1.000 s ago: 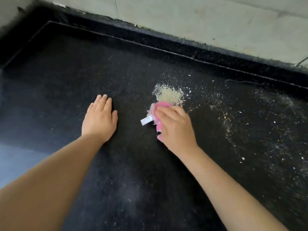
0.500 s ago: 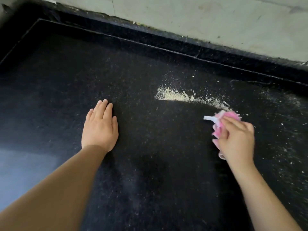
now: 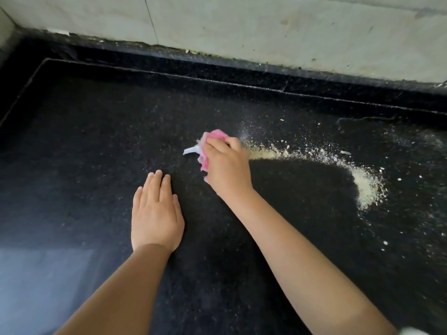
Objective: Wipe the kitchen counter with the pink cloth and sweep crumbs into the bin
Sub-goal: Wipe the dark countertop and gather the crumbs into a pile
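Task status: underway, well short of complete. The right hand [image 3: 226,165] grasps the bunched pink cloth with a white tag [image 3: 212,147], fingers curled over it, pressing it to the black speckled stone surface [image 3: 84,141] near its middle. The left hand [image 3: 156,211] lies flat and released on the surface, fingers straight and together, just beside and nearer than the cloth.

Done, as judged: a dark patch to the right of the right forearm reads as wiped. Left: a pale curved band of fine beige crumbs [image 3: 362,184] borders that patch, running from just beside the cloth round to a thicker heap well to the right; loose white flecks lie scattered beyond it. No bin is in view, so the sweeping step appears not yet done.

Surroundings: a raised black lip [image 3: 242,71] edges the surface at the back; a pale grey, stained wall [image 3: 266,27] rises behind it, with debris along the joint. A light patch reflects at the near left.
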The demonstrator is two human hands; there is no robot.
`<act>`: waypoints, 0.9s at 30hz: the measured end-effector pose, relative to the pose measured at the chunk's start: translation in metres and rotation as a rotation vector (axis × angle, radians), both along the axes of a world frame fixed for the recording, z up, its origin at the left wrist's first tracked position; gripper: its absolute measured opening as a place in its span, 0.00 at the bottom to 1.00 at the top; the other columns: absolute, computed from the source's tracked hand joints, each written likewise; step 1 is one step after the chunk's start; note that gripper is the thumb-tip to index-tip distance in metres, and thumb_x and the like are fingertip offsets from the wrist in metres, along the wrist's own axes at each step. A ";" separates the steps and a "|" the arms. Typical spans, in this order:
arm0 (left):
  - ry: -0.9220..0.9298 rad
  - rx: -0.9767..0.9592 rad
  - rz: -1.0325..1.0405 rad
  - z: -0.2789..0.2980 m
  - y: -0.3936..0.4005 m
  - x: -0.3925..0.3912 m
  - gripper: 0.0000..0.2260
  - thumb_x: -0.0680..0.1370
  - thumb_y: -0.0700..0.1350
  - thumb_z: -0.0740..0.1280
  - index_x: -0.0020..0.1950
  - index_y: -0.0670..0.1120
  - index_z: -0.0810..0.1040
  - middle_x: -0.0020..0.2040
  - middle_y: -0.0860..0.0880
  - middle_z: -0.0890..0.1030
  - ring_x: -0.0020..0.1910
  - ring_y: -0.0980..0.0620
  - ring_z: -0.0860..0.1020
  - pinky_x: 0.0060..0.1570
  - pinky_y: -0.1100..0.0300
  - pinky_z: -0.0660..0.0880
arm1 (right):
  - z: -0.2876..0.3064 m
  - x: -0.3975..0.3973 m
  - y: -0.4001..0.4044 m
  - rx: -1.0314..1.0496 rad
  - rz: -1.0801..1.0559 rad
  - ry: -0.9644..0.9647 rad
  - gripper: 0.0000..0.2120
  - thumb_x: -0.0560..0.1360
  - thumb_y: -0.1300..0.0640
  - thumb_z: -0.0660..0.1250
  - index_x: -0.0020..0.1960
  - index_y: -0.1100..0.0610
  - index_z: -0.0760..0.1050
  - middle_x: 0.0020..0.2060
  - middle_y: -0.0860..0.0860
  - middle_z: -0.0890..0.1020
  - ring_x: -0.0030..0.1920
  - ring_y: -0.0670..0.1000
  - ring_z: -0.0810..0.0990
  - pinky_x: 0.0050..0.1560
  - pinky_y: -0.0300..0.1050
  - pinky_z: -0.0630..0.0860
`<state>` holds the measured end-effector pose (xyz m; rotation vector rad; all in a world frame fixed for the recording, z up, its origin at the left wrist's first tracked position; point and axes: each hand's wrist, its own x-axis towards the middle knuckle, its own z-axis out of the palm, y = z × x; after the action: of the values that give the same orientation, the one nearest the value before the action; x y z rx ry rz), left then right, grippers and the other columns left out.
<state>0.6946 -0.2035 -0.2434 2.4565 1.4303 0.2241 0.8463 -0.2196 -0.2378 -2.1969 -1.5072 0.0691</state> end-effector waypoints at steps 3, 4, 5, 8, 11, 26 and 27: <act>0.011 -0.002 -0.013 0.003 0.000 0.002 0.20 0.80 0.42 0.54 0.71 0.37 0.62 0.73 0.41 0.61 0.73 0.45 0.55 0.70 0.53 0.47 | -0.007 0.023 -0.019 -0.081 -0.108 0.027 0.23 0.65 0.63 0.70 0.59 0.56 0.75 0.59 0.50 0.76 0.61 0.55 0.69 0.59 0.53 0.68; 0.021 -0.010 -0.016 0.005 0.000 0.001 0.21 0.80 0.43 0.53 0.72 0.38 0.59 0.74 0.43 0.58 0.74 0.47 0.52 0.71 0.55 0.44 | -0.008 0.033 -0.031 -0.103 -0.168 0.022 0.23 0.66 0.63 0.69 0.61 0.55 0.74 0.61 0.51 0.75 0.63 0.55 0.68 0.62 0.51 0.65; 0.028 -0.025 -0.017 0.007 0.000 0.001 0.21 0.80 0.44 0.51 0.73 0.40 0.57 0.75 0.44 0.55 0.74 0.48 0.49 0.70 0.56 0.42 | -0.006 0.044 -0.043 -0.118 -0.242 0.029 0.23 0.66 0.64 0.69 0.61 0.54 0.74 0.61 0.51 0.74 0.63 0.55 0.68 0.63 0.50 0.64; 0.074 -0.060 -0.027 0.009 0.001 0.001 0.23 0.81 0.47 0.47 0.74 0.42 0.50 0.76 0.46 0.49 0.74 0.51 0.43 0.70 0.57 0.38 | 0.004 0.067 -0.075 -0.137 -0.464 0.127 0.17 0.68 0.65 0.66 0.56 0.57 0.77 0.59 0.49 0.76 0.59 0.56 0.66 0.58 0.48 0.69; 0.132 -0.118 -0.056 0.013 0.004 0.001 0.24 0.81 0.49 0.46 0.75 0.43 0.47 0.76 0.47 0.46 0.74 0.52 0.40 0.70 0.57 0.38 | 0.018 0.056 -0.074 -0.055 -0.391 0.089 0.19 0.68 0.67 0.64 0.58 0.59 0.76 0.60 0.50 0.76 0.56 0.58 0.66 0.52 0.38 0.64; -0.173 -0.105 -0.051 0.034 0.101 -0.064 0.08 0.77 0.39 0.63 0.52 0.36 0.75 0.59 0.41 0.75 0.59 0.43 0.72 0.56 0.54 0.68 | 0.013 0.031 -0.068 0.008 -0.443 0.034 0.18 0.64 0.61 0.64 0.53 0.61 0.79 0.53 0.56 0.81 0.47 0.58 0.73 0.51 0.40 0.64; -0.179 -0.103 -0.052 0.034 0.108 -0.068 0.08 0.77 0.38 0.61 0.54 0.36 0.75 0.59 0.41 0.75 0.59 0.43 0.71 0.56 0.55 0.68 | 0.019 0.018 -0.060 0.037 -0.373 -0.014 0.21 0.60 0.60 0.65 0.53 0.59 0.79 0.51 0.55 0.81 0.45 0.60 0.72 0.48 0.40 0.63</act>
<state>0.6263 -0.0957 -0.2097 2.3228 1.2704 0.3409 0.8641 -0.2792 -0.2185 -2.4117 -1.0730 -0.0947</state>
